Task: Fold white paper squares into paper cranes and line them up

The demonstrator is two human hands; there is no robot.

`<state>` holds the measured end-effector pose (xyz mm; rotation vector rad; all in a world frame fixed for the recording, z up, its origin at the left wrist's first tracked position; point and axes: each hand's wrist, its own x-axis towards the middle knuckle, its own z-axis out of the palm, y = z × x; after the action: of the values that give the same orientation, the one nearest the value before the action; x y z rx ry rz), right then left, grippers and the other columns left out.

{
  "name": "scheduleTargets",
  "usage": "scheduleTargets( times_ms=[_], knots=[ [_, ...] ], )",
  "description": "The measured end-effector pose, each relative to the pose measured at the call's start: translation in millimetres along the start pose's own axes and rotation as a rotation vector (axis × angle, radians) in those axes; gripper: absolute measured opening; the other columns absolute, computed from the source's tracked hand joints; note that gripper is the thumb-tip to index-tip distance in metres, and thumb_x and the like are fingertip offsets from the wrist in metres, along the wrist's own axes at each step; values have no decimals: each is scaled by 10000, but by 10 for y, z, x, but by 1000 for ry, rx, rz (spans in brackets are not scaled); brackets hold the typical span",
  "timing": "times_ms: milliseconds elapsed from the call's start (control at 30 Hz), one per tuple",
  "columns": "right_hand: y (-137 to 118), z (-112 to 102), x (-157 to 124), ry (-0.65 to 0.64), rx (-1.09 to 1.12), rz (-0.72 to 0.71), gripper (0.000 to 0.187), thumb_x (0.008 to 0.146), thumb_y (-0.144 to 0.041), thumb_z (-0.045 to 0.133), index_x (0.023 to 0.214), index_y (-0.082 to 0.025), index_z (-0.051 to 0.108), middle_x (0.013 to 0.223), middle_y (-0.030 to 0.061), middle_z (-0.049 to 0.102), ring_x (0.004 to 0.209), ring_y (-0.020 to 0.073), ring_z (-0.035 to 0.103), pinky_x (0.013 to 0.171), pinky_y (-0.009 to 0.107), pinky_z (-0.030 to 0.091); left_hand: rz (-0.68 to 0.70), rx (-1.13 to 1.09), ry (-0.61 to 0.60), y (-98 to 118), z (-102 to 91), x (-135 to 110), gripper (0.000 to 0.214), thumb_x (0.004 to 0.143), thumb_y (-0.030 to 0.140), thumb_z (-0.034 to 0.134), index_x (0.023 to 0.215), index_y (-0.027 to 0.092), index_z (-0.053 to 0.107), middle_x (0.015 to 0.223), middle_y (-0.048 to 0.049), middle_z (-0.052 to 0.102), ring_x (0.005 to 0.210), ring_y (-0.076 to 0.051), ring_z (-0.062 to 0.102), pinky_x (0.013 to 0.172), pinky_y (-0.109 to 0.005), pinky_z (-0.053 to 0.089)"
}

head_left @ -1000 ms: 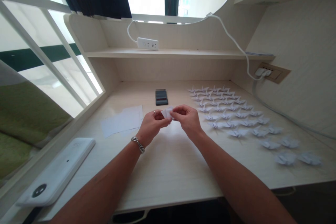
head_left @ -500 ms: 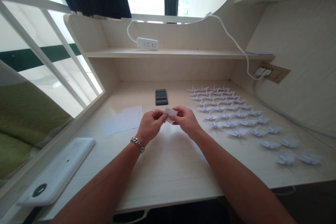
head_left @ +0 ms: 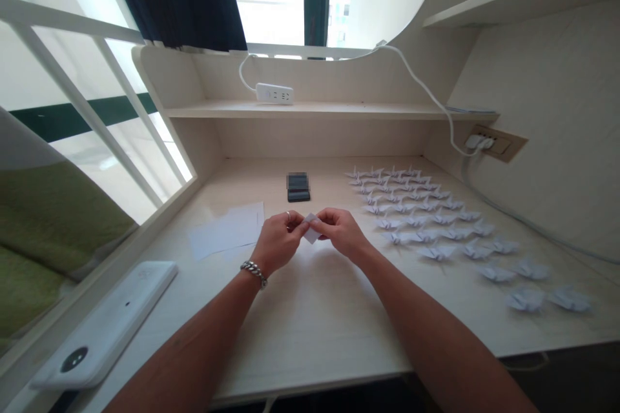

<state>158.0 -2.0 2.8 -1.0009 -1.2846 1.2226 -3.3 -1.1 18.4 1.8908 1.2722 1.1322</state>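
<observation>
A small folded piece of white paper point(head_left: 310, 233) is held just above the middle of the desk point(head_left: 310, 329), pinched between both hands. The left hand point(head_left: 278, 243) grips its left edge with thumb and fingertips closed on it; the right hand point(head_left: 339, 232) does the same on the right edge. The paper looks very light, thin and easily creased or torn, so it is probably best held by its folded edges and corners. Flat paper sheets point(head_left: 227, 232) lie to the left, a dark phone point(head_left: 298, 187) sits farther back, and rows of paper cranes point(head_left: 426, 219) fill the right side. A white device point(head_left: 104, 326) rests near left.
</observation>
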Motion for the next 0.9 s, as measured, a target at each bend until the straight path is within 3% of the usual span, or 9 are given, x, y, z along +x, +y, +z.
scheduleTargets(
  times_ms=[133,367,567,900],
  knots=[
    [11,-27,8,71,29,-7,276,627,-416,776,682,-165,676,634,3,657,603,141,597,584,275,487,-75,-85,-23,-17,-32,31,240,755,407,673,673,183,700,624,-38,686,580,-171,580,552,-275,399],
    [45,-19,3,-12,-137,-74,260,690,-414,745,671,-162,686,597,-3,626,564,129,544,547,267,452,-26,124,17,23,-93,35,168,744,327,671,638,202,708,592,-23,683,559,-168,566,550,-282,376],
    [29,-25,16,46,-47,-49,258,661,-410,768,679,-160,705,612,8,652,576,138,568,568,276,459,-33,-135,-46,-13,-88,51,199,728,377,704,717,179,714,675,-38,707,612,-161,599,579,-267,432],
    [12,-83,32,-11,-36,-1,313,594,-448,814,656,-159,710,608,6,661,570,126,570,546,254,454,-64,-239,-108,-85,-117,93,241,703,384,738,704,146,697,656,-34,680,618,-144,585,613,-271,449]
  ],
)
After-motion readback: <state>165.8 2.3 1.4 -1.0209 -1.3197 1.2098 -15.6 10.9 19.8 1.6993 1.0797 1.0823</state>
